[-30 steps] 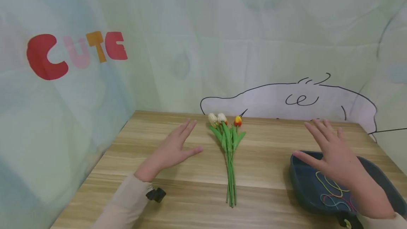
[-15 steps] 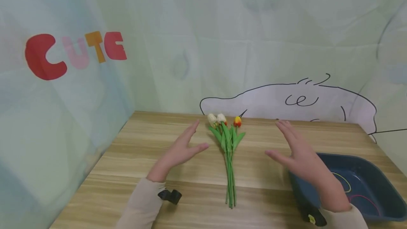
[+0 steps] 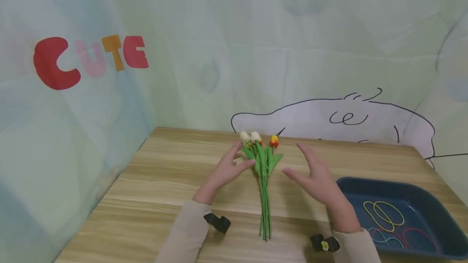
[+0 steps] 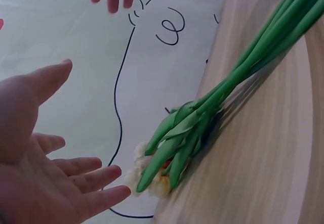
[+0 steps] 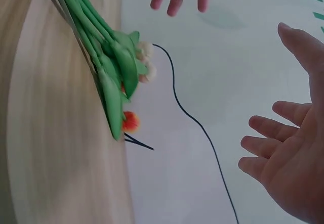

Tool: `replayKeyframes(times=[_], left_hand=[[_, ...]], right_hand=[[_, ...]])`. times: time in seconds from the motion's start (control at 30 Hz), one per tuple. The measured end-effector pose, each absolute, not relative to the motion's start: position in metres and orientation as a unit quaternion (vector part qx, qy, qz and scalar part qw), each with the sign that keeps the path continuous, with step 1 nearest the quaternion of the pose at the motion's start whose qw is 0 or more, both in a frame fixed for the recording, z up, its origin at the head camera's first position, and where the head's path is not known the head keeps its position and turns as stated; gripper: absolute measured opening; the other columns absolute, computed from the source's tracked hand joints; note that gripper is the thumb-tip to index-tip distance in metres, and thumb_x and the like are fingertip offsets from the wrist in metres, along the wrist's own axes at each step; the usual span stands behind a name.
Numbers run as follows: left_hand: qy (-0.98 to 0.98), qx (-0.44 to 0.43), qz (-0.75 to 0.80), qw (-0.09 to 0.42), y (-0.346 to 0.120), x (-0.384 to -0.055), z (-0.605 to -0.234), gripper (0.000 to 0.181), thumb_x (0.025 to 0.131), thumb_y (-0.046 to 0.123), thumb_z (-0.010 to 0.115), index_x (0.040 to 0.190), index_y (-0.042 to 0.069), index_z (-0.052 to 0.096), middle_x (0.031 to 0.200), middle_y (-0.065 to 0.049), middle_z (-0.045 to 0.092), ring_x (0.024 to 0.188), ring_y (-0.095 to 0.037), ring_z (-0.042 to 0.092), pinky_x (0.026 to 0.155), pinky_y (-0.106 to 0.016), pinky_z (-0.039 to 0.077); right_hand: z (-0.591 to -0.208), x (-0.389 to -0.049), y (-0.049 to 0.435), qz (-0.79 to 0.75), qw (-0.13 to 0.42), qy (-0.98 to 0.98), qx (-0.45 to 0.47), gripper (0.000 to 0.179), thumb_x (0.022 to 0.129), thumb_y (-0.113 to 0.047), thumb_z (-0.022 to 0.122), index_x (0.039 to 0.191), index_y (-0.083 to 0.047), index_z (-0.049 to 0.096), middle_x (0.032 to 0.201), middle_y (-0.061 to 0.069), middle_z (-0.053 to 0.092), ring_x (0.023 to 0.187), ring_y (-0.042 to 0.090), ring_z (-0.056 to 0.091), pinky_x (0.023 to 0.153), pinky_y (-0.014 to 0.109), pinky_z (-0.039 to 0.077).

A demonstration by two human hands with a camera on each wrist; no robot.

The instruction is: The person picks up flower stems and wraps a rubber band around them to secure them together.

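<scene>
A bunch of artificial tulips (image 3: 265,190) lies on the wooden table, blooms toward the back wall and green stems toward me. Two blooms are whitish and one is orange and yellow. My left hand (image 3: 226,170) hovers just left of the leaves, its thumb overlapping them in the head view. To the right of the bunch is my right hand (image 3: 317,177), spread and holding nothing. Both palms face inward with fingers extended, as the left wrist view shows for the left hand (image 4: 61,178) and the right wrist view for the right hand (image 5: 288,143).
A dark blue tray (image 3: 413,192) stands at the right of the table, with yellow, red and pale blue rubber bands (image 3: 384,216) inside. A printed cloth (image 3: 190,72) hangs behind and to the left of the table (image 3: 146,198).
Both hands have moved inward toward the tulips, the right one coming left from over the tray. The tray's rubber bands are now uncovered. The tulips have stayed put.
</scene>
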State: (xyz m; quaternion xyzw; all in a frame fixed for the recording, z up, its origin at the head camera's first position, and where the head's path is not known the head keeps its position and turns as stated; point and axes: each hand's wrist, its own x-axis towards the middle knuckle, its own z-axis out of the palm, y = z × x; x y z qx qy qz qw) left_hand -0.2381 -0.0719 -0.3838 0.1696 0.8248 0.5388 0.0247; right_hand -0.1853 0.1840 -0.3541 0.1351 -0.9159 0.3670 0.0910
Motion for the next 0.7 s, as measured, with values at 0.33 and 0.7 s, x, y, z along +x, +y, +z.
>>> replayKeyframes(times=[0.33,0.7], left_hand=[[0.807,0.104,0.580,0.042,-0.047,-0.239,-0.393,0.087,0.091,0.033,0.067,0.155,0.012,0.013,0.151,-0.025,0.031,0.131,-0.042,0.042,0.105,-0.056,0.044],[0.786,0.092,0.608,0.053,-0.038,-0.237,-0.407,0.089,0.089,0.026,0.070,0.154,0.007,0.012,0.147,-0.031,0.034,0.123,-0.043,0.050,0.101,-0.054,0.049]], right_hand=[[-0.380,-0.199,0.164,0.436,0.044,-0.892,0.108,0.085,0.087,-0.049,0.067,0.151,-0.011,0.026,0.156,0.015,0.028,0.142,0.040,0.026,0.110,0.067,0.031],[-0.404,-0.210,0.152,0.500,-0.004,-0.860,0.098,0.079,0.090,-0.030,0.068,0.149,-0.001,0.025,0.153,0.022,0.031,0.139,0.041,0.032,0.116,0.053,0.029]])
